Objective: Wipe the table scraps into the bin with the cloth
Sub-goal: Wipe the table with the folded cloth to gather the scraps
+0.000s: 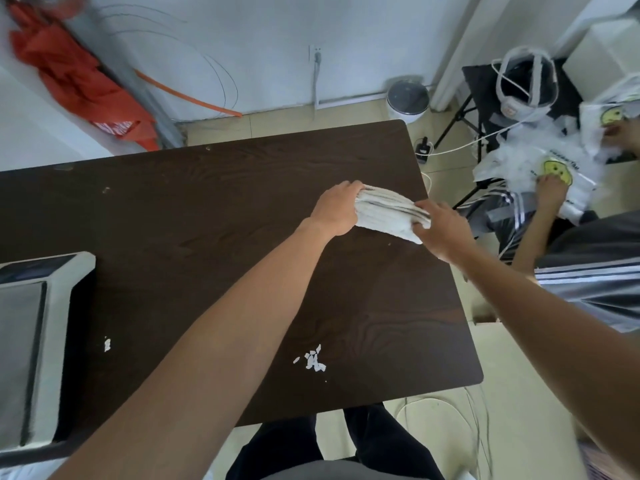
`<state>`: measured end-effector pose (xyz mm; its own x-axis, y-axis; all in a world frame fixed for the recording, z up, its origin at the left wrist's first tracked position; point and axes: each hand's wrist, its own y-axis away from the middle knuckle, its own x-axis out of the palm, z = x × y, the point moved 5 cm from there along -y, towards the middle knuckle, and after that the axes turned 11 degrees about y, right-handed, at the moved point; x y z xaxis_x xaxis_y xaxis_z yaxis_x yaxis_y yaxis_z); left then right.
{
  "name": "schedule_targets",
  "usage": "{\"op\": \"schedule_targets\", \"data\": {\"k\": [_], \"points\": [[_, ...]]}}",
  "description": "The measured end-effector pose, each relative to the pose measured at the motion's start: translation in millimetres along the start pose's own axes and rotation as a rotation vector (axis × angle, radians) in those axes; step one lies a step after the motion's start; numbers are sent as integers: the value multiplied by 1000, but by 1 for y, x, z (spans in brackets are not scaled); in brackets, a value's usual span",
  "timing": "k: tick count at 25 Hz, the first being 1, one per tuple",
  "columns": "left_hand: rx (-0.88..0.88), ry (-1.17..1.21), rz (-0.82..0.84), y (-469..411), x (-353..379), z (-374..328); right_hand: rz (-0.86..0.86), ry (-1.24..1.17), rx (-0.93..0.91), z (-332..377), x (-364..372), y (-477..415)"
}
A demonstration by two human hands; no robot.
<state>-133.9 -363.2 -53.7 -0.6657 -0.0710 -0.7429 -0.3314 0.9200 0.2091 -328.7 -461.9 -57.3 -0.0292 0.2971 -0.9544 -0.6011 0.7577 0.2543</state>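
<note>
On the table (207, 202), the scraps (313, 360) lie near its near edge, the cloth (384, 216) farther right. The bin (407, 98) stands beyond the far right corner.

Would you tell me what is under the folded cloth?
The dark table shows around the cloth, which the left hand and right hand grip; anything directly beneath is covered.

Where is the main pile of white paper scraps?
In the head view, the white paper scraps lie on the dark wooden table near its front edge, right of the left forearm, nearer the person than the folded white cloth.
</note>
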Motion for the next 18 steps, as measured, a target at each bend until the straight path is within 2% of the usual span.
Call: {"op": "schedule_targets", "data": {"k": [8, 11, 18], "points": [[-6, 11, 87, 65, 0, 21, 55, -128, 14, 38, 36, 69], [-77, 40, 82, 108, -2, 40, 111, -121, -79, 62, 51, 101], [-290, 156, -56, 213, 9, 71, 281, -105, -302, 91, 79, 138]]}}
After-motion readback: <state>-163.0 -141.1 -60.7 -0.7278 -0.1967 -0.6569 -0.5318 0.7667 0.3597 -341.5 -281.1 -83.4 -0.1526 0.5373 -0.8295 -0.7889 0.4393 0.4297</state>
